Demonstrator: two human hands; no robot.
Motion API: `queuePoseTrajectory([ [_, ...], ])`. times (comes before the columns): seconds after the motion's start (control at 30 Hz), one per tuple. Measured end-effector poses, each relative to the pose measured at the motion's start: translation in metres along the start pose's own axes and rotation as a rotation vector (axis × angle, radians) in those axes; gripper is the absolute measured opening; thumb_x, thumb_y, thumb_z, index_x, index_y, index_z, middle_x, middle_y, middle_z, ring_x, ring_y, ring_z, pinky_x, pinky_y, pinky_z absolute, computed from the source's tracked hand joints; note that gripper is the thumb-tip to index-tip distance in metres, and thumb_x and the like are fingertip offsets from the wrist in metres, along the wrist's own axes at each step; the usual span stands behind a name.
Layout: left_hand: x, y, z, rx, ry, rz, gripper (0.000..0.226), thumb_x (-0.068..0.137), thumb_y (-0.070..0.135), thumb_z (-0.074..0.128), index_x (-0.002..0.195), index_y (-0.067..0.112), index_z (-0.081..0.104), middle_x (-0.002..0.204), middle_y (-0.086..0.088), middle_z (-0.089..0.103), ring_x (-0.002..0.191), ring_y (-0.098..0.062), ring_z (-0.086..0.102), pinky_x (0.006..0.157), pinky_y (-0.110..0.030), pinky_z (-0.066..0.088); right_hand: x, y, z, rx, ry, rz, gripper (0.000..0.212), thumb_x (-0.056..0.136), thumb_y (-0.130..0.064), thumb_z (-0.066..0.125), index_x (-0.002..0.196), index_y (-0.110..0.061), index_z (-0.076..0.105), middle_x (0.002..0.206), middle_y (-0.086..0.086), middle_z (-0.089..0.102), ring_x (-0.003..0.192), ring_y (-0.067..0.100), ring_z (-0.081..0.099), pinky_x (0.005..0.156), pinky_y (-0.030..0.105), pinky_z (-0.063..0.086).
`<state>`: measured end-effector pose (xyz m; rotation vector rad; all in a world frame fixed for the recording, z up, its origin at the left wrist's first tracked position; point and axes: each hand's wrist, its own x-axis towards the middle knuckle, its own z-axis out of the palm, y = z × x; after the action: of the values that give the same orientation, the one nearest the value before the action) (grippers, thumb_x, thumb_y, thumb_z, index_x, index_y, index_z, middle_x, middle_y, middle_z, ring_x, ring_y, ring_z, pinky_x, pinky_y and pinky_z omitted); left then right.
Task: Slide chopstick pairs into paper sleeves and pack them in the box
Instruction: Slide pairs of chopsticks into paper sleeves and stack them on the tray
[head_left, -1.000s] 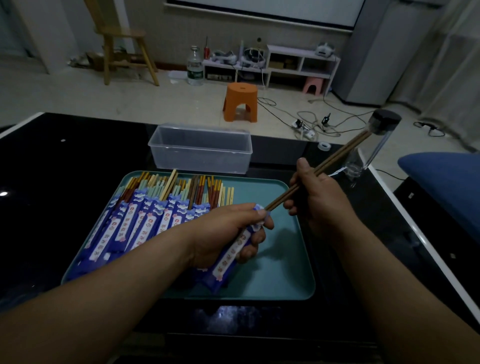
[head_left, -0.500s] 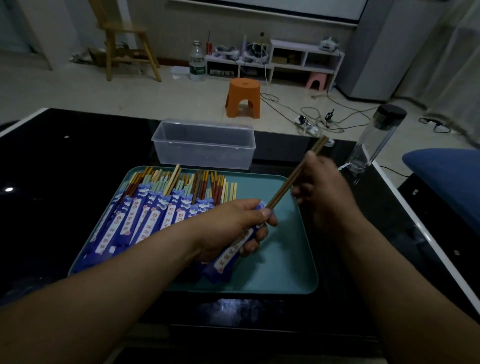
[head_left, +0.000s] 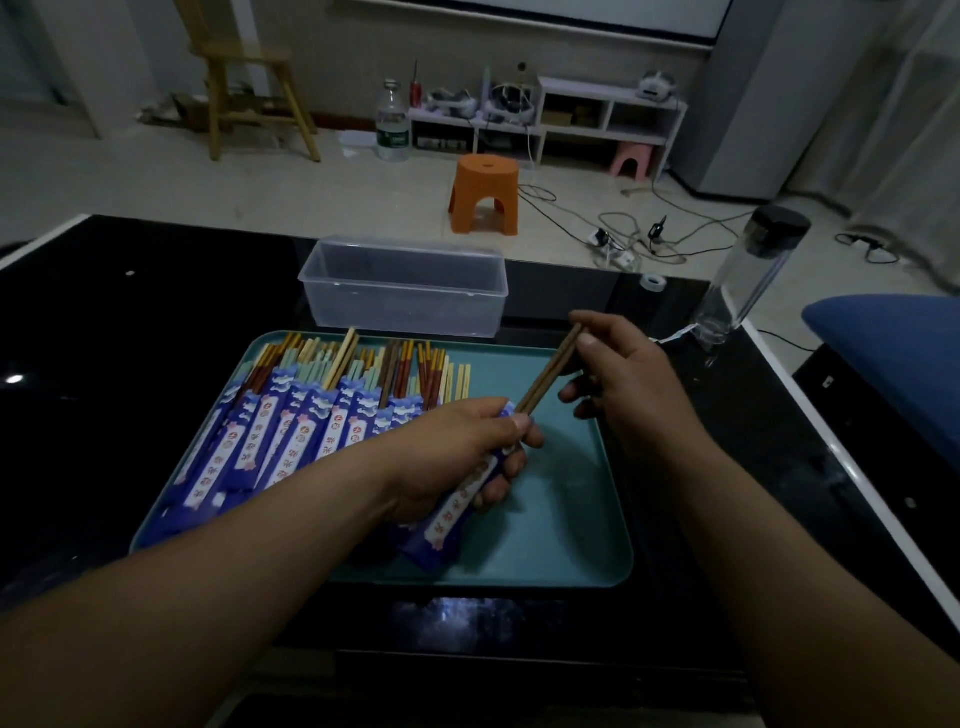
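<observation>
My left hand (head_left: 462, 452) grips a blue paper sleeve (head_left: 441, 525) over the teal tray (head_left: 571, 519). A brown chopstick pair (head_left: 548, 371) sticks out of the sleeve's top end, slanting up to the right. My right hand (head_left: 628, 379) pinches the pair's upper end between thumb and fingers. Several sleeved chopstick pairs (head_left: 291, 426) lie side by side on the tray's left half. The clear plastic box (head_left: 405, 286) stands empty just behind the tray.
The tray rests on a black glass table (head_left: 104, 338) with a white rim. A clear bottle with a black cap (head_left: 748, 270) stands at the table's right edge, a tape roll (head_left: 653, 283) near it. A blue cushion (head_left: 893, 353) lies at right.
The chopstick pair has gone deeper into the sleeve; less of it shows. My right hand moved down and left toward my left hand. The camera tilted slightly.
</observation>
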<state>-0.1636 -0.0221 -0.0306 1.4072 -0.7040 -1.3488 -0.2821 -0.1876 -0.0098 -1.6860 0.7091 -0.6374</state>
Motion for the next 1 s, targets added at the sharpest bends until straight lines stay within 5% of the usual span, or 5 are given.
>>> queuePoseTrajectory([
  [0.27, 0.005, 0.014, -0.011, -0.122, 0.373, 0.165, 0.025, 0.106, 0.029, 0.054, 0.105, 0.019, 0.077, 0.102, -0.012, 0.075, 0.089, -0.027, 0.072, 0.078, -0.042, 0.058, -0.017, -0.006, 0.038, 0.003, -0.244, 0.349, 0.028, 0.106, -0.04, 0.056, 0.106, -0.013, 0.065, 0.089, 0.008, 0.07, 0.071, 0.022, 0.068, 0.06, 0.032, 0.051],
  [0.47, -0.008, 0.01, -0.032, -0.142, 0.477, 0.233, 0.017, 0.101, 0.024, 0.067, 0.108, 0.01, 0.07, 0.083, -0.004, 0.07, 0.08, -0.021, 0.067, 0.073, -0.037, 0.055, -0.048, -0.019, 0.086, -0.087, -0.442, 0.26, 0.024, 0.106, -0.026, 0.057, 0.102, -0.008, 0.072, 0.073, -0.001, 0.073, 0.059, 0.011, 0.062, 0.056, 0.025, 0.048],
  [0.6, -0.028, 0.012, -0.069, 0.454, 0.683, 0.269, 0.028, 0.102, 0.042, 0.06, 0.118, 0.019, 0.062, 0.109, 0.0, 0.067, 0.098, -0.018, 0.065, 0.083, -0.038, 0.052, -0.039, -0.021, 0.097, -0.122, -0.317, 0.329, 0.018, 0.103, -0.024, 0.063, 0.096, -0.009, 0.07, 0.076, 0.006, 0.078, 0.068, 0.022, 0.072, 0.074, 0.043, 0.06],
  [0.73, -0.041, 0.002, -0.127, 1.159, 0.91, 0.165, 0.041, 0.1, 0.045, 0.055, 0.132, 0.019, 0.06, 0.135, -0.008, 0.057, 0.127, -0.033, 0.051, 0.103, -0.046, 0.042, -0.036, -0.007, 0.088, -0.41, -0.146, 0.33, 0.025, 0.096, -0.028, 0.074, 0.088, -0.006, 0.065, 0.065, 0.008, 0.067, 0.054, 0.021, 0.06, 0.053, 0.031, 0.049],
  [1.0, -0.017, -0.027, -0.131, 1.262, 0.745, 0.038, 0.046, 0.102, 0.044, 0.041, 0.144, 0.025, 0.047, 0.152, 0.0, 0.044, 0.144, -0.023, 0.035, 0.122, -0.057, 0.016, -0.027, 0.012, 0.099, -0.912, -0.229, 0.245, 0.033, 0.1, -0.041, 0.061, 0.08, -0.015, 0.064, 0.077, 0.001, 0.065, 0.071, 0.016, 0.062, 0.059, 0.028, 0.042],
])
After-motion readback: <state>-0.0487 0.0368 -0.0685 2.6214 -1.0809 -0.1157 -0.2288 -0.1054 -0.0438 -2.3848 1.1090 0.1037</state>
